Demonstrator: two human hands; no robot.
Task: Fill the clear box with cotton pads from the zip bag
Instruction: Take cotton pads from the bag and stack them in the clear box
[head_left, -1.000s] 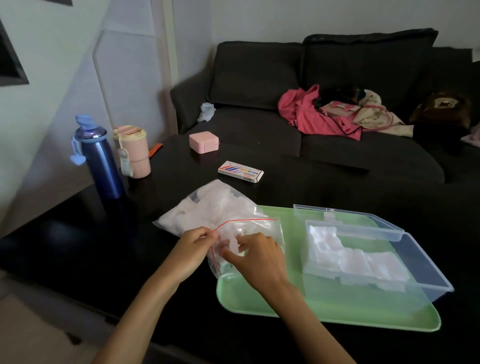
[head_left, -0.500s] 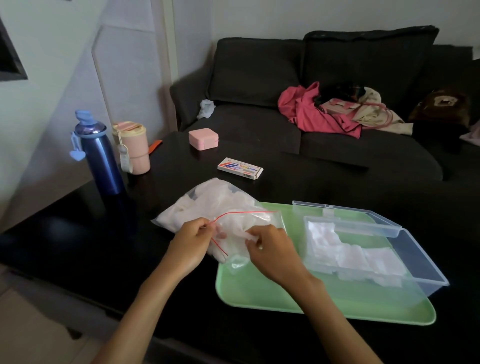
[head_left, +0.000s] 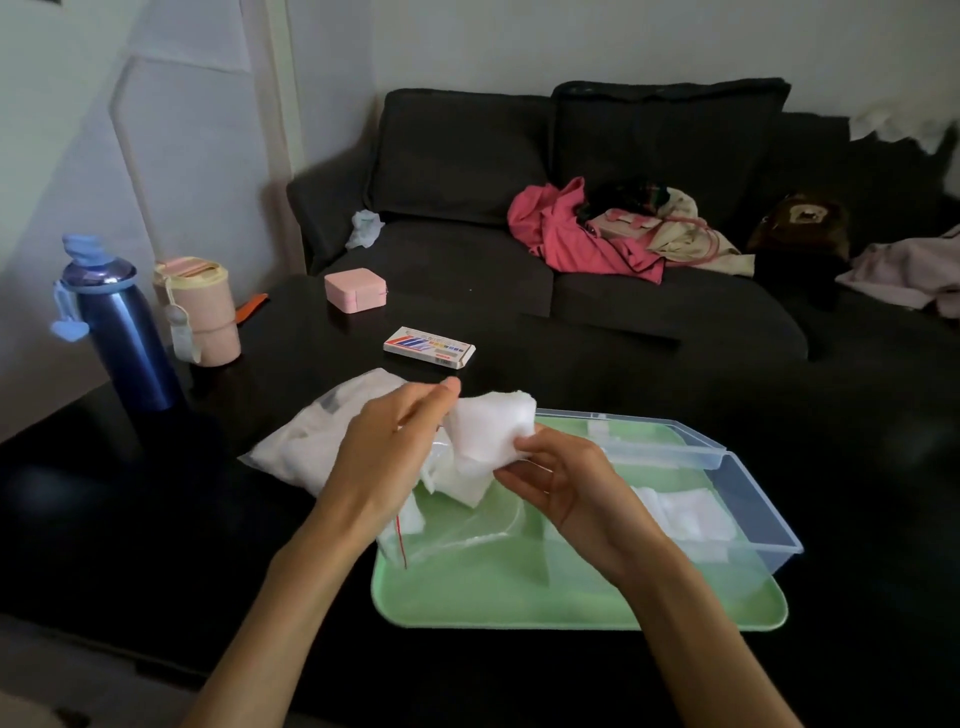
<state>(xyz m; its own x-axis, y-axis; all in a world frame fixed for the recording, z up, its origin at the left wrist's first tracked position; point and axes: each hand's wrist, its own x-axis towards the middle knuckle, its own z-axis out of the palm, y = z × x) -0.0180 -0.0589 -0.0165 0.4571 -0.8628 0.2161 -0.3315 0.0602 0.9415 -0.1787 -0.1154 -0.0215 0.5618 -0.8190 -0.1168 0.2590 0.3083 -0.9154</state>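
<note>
- At the far left a blue metal bottle (head_left: 122, 332) with a glossy cylindrical body and a pale blue cap stands on the dark, shiny table (head_left: 597, 374).
- Just beside it stands a round pink container (head_left: 200, 312) with a cream lid.
- Farther back lie a small pink square case (head_left: 356, 290) and a flat printed cardboard packet (head_left: 429, 347), well apart from each other.
- The zip bag (head_left: 301, 447), thin crinkled clear plastic with a red seal line, lies on the table with its mouth end over the left edge of the tray; it bulges with soft white pads.
- The left hand (head_left: 384, 457) has its fingers curled at the bag's mouth, pinching the plastic.
- The right hand (head_left: 558, 478) grips a thick, fluffy white bunch of cotton pads (head_left: 491, 431), held above the tray between bag and box.
- The green tray (head_left: 519, 608) is smooth plastic with rounded corners.
- The clear box (head_left: 753, 499), rectangular and see-through with its hinged lid standing open at the back, sits on the tray's right side; a flat layer of white square pads lies inside it.
- Behind the table a dark fabric sofa (head_left: 467, 171) carries a rumpled pink garment (head_left: 571, 234).
</note>
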